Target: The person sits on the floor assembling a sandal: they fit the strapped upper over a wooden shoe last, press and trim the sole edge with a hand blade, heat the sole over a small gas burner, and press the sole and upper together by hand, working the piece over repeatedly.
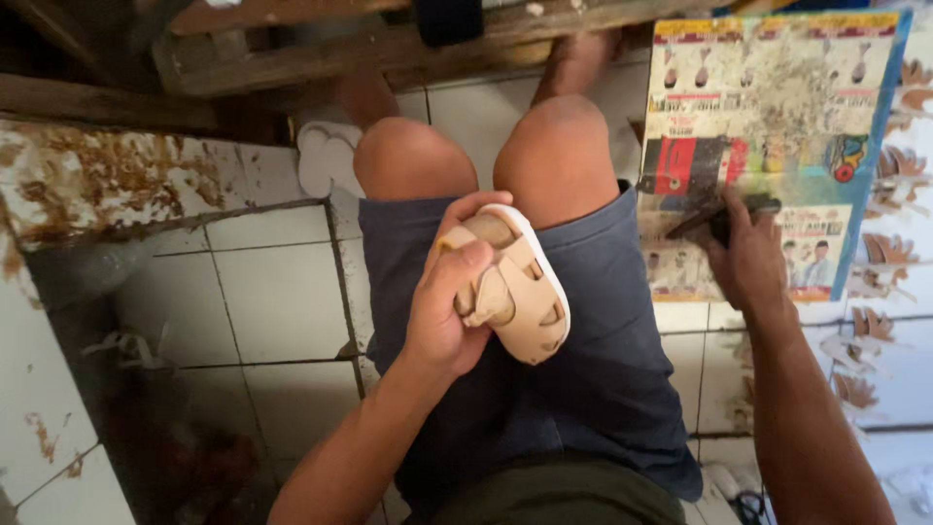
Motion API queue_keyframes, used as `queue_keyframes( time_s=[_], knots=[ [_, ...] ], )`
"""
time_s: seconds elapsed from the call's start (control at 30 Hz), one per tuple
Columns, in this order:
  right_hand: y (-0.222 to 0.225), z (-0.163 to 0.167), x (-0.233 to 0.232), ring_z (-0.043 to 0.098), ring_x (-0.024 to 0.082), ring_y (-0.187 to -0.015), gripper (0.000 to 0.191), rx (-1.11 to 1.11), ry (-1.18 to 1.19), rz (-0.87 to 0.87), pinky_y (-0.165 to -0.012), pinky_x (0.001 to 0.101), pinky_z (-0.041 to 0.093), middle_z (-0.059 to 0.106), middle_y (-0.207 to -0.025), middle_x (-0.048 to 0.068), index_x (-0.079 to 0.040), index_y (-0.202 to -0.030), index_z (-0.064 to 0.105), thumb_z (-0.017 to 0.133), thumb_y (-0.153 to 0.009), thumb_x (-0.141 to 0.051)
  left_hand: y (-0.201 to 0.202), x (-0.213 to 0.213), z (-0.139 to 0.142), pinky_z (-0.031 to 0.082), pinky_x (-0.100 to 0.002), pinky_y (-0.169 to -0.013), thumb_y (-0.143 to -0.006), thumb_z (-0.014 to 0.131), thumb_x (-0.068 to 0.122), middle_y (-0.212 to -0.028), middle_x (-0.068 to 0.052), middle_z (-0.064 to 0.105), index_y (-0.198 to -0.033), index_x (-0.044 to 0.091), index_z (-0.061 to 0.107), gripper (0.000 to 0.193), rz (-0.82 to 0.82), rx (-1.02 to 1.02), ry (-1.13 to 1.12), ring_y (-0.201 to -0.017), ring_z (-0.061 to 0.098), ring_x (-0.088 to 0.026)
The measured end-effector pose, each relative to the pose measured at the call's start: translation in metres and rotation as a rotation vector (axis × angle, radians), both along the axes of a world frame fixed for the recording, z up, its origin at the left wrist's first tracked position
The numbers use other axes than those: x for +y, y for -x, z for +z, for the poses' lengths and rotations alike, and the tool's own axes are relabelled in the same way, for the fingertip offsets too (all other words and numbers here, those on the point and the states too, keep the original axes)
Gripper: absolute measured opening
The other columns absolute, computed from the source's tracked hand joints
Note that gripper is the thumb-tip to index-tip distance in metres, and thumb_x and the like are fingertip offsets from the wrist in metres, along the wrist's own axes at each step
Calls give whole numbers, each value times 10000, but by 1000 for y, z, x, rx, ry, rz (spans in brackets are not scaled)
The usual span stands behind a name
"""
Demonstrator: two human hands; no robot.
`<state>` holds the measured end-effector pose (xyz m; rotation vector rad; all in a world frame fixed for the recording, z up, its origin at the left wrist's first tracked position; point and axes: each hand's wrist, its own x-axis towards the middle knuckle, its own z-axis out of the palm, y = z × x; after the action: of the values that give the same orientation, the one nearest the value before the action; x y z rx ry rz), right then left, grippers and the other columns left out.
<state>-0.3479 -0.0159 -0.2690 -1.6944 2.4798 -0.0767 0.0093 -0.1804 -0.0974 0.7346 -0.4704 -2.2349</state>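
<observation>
A small tan shoe [510, 287] is held over the lap by the left hand [449, 306], fingers wrapped tight around it, while a dark tool [724, 219] is gripped by the right hand [748, 262] on a bright paper [777, 107] on the floor.

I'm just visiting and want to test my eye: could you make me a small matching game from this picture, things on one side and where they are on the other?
Things:
1. beige child's sandal
2. dark tool
3. printed paper sheet
4. white flip-flop

Places:
A. spread on the floor at the person's right
B. on the tiles beside the left knee
C. held in the left hand over the lap
D. under the right hand, on the paper

Pairs: 1-C, 2-D, 3-A, 4-B
</observation>
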Motion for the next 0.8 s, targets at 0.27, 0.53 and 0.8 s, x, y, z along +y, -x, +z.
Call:
queue_keyframes(
  time_s=[0.27,0.53,0.8],
  knots=[
    [-37,83,-36,509,111,-554,399,-1171,154,-543,-466,276,384,604,-815,86,46,-1261,589,738,-947,-149,3,-1,-12,512,-346,-978,-932,616,182,-1193,-115,594,-1424,24,455,542,-14,10,-29,-1084,606,-210],
    [-116,201,-124,783,308,-976,299,-1664,81,-84,-808,395,637,703,-1219,248,99,-1132,699,642,-950,-130,6,-11,-19,517,-327,-928,-847,617,129,-1138,-108,598,-1367,26,489,545,-148,-49,34,-1035,610,-194],
    [-120,195,-135,794,320,-1032,254,-1535,-104,-35,-855,396,631,753,-1180,236,53,-1102,759,719,-865,-27,1,-18,-27,505,-307,-954,-862,635,122,-1158,-108,600,-1346,3,507,515,-182,-95,91,-1063,603,-176]
  ],
)
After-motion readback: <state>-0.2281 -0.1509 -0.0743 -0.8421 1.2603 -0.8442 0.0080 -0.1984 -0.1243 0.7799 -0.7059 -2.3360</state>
